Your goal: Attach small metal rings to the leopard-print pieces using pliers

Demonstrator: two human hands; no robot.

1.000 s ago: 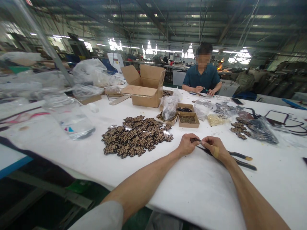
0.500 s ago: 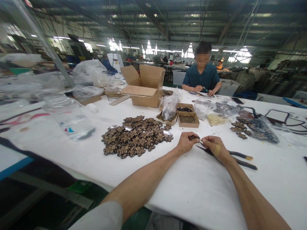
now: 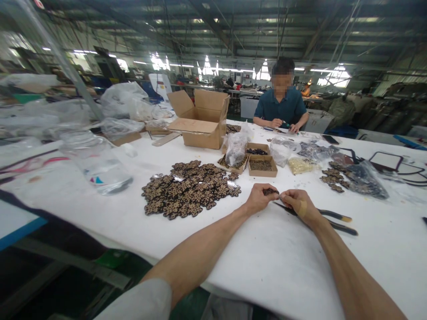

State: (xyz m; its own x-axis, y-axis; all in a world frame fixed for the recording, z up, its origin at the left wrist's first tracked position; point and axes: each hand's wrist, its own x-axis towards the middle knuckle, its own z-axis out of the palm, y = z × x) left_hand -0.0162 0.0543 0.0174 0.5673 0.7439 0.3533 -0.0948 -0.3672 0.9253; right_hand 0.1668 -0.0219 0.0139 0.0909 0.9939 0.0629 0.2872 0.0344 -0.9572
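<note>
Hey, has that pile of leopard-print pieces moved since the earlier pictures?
No. The pile of leopard-print pieces has stayed put, judged against the open cardboard box just beyond it.

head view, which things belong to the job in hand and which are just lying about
Likely in the job: left hand, holding a patterned piece; right hand, close by its end; pliers, partly hidden by that hand; pile of similar pieces.

Seemingly lying about: clear jug; dark phone; open cardboard box.
</note>
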